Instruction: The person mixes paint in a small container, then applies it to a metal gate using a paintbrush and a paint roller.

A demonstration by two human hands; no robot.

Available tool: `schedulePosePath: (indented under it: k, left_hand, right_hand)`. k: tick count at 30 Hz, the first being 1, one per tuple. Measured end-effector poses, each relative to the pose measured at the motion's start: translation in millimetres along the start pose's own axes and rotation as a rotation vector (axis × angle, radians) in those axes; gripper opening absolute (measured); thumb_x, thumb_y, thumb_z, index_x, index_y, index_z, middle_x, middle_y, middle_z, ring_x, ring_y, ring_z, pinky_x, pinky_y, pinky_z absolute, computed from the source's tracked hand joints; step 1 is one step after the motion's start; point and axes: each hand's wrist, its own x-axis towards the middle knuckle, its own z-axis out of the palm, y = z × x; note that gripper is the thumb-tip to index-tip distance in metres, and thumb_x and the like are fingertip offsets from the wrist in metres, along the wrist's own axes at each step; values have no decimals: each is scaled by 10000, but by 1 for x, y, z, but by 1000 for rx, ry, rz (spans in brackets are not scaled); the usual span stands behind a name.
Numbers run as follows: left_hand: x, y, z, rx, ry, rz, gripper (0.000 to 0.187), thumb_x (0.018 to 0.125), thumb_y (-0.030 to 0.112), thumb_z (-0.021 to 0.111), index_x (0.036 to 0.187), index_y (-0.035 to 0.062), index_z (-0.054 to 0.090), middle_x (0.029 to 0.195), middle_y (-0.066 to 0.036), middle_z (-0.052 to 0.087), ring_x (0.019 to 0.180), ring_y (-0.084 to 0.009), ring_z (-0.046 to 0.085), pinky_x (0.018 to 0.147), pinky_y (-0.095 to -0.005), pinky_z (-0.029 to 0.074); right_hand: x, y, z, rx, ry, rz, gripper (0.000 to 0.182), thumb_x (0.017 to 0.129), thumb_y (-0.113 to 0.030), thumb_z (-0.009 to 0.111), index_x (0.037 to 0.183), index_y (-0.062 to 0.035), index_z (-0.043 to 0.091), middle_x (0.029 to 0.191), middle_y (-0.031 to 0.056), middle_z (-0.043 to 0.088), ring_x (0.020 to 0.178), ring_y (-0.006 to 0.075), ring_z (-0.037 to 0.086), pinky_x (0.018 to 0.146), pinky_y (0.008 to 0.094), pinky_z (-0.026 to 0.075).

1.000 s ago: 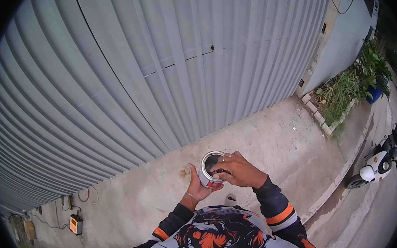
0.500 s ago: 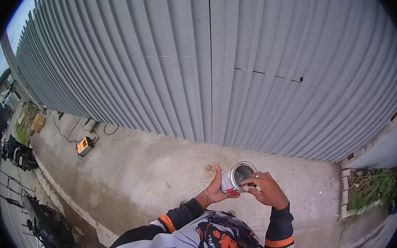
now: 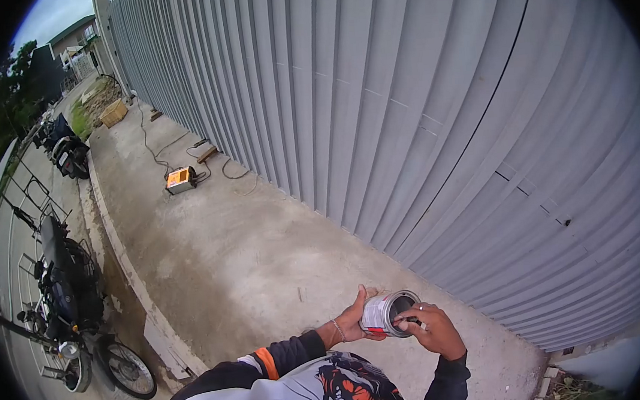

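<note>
A metal paint can (image 3: 375,314) with a white, grey and red label is tilted in front of my body, its open mouth facing right and up. My left hand (image 3: 351,320) is wrapped round the can's left side and underside, thumb up. At the mouth is my right hand (image 3: 434,332), wearing a ring, with its fingers bent together over the rim and reaching inside. Whatever those fingers pinch is hidden or too small to make out. The can's inside looks grey.
A grey corrugated metal gate (image 3: 312,103) runs along the right. On the concrete stand an orange-and-white machine (image 3: 180,180) with cables and, farther off, a tan crate (image 3: 113,113). A motorcycle (image 3: 60,288) is parked beyond the curb (image 3: 125,260) on the left.
My view has turned left, so the gate slants more and the motorcycle and machine show farther right. Both hands stay at the can, with the right fingers still at its mouth.
</note>
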Motion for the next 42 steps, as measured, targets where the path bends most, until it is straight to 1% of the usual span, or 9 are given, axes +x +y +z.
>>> schedulePosePath:
  k: [7,15,21,25,29,33,37,38,42]
  left_hand:
    - [-34,71,-74,24,-45,93,1116,859,977,143,1602,196,434,1534,-114,577,1355,-371,591,1072,-650,478]
    - [-47,135,-140,-96,17,156,1201,794,1044,196,1539,153,503,1388,-147,656,1123,-366,682,925,-547,558]
    - [-43,168,-127,-138,23,175,1111,837,1005,263,1531,169,493,1360,-147,664,1041,-364,700,824,-513,579]
    - [-31,207,-128,-179,83,214,1064,848,993,284,1504,188,517,1318,-126,679,1037,-345,701,800,-471,579]
    - [-13,254,-165,-130,65,231,1069,836,1001,304,1483,181,532,1268,-108,696,990,-341,708,699,-451,552]
    - [-5,310,-180,-145,118,251,1094,827,1007,308,1492,165,523,1295,-123,702,1027,-369,729,672,-456,561]
    - [-4,380,-233,-216,41,210,1114,812,1013,317,1522,174,501,1397,-146,658,1175,-397,699,844,-549,621]
    - [-10,401,-231,-252,50,200,1122,811,1015,303,1537,182,498,1443,-111,632,1260,-370,653,924,-640,592]
    - [-26,462,-252,-237,23,258,1222,814,1007,200,1591,95,441,1554,-170,546,1418,-366,548,1136,-591,484]
  right_hand:
    - [93,-12,39,-170,120,10,254,996,-298,712,1146,-101,770,1014,109,731,987,310,664,903,436,467]
    - [175,-35,80,-67,-192,-17,331,1002,-353,685,1179,-79,745,1095,156,731,1118,334,666,975,471,480]
    - [220,-28,86,-162,81,103,329,989,-350,694,1160,-72,741,1075,130,741,1106,336,671,952,473,483]
    - [257,-16,103,-40,96,-109,278,981,-308,684,1143,-91,746,1029,123,731,1078,341,672,981,508,461]
    - [308,-10,82,-84,-165,-4,260,963,-285,686,1144,-109,749,1009,115,715,1080,329,663,943,511,454]
    - [381,8,88,-182,83,-31,218,969,-266,687,1095,-105,764,1059,92,711,1081,298,660,940,463,441]
    - [467,2,102,-81,-76,-108,276,985,-303,696,1158,-98,760,1116,118,719,1098,289,657,955,433,425]
    - [485,-2,102,-33,-73,-150,270,983,-301,697,1149,-97,759,1114,122,724,1083,289,662,950,428,424]
    - [550,-18,91,-7,-249,-187,251,994,-328,713,1113,-115,768,998,67,733,962,256,670,926,401,406]
